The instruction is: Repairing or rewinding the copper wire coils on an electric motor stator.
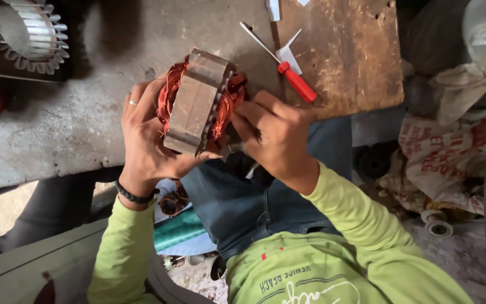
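The left hand point(144, 138) wraps around a motor stator point(198, 101), its fingers curled over the copper winding on the far side and its palm under the grey laminated core, so the stator is gripped and held up just above the edge of the worn workbench point(74, 124). The right hand point(274, 135) is closed against the other end of the stator, its fingertips pressed into the copper coil there; a small dark metal piece shows just beneath those fingers (what it is cannot be made out), and the hand seems clenched on it.

Beyond the right fingers, well apart from them, a red-handled screwdriver point(293, 79) lies on a rusty brown plate point(355, 56), its blade pointing away toward the bench's far side. Far past the left fingers, at the top corner, sits a finned metal housing point(26, 34).

Below both wrists are the person's green sleeves and blue jeans. To the outside of the right hand, crumpled sacks point(451, 152) lie on the floor.
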